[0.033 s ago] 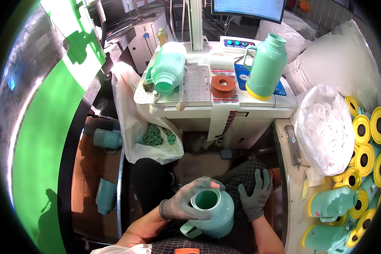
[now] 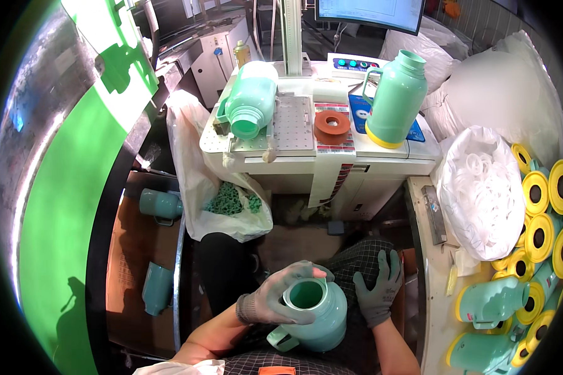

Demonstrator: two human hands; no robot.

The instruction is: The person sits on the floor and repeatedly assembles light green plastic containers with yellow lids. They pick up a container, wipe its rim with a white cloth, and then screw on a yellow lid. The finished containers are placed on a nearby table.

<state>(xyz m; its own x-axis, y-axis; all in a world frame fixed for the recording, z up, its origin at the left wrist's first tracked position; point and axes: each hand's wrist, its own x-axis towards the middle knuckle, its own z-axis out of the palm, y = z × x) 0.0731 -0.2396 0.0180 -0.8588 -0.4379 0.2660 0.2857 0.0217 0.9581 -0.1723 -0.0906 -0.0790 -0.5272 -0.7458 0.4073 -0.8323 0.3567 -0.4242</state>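
In my lap sits a mint-green thermos jug shell, its round mouth facing up and its handle toward the lower left. Gloved in grey, my left hand is closed round the jug's neck; one fingertip shows bare beside the rim. My right hand, also in a grey glove, rests on my thigh to the right of the jug. Its fingers are spread, apart from the jug, with nothing in them.
On the white bench ahead, one jug lies on a perforated plate; another jug stands upright near an orange tape roll. White rings fill a bag at right, beside yellow-based jugs. A conveyor runs along the left.
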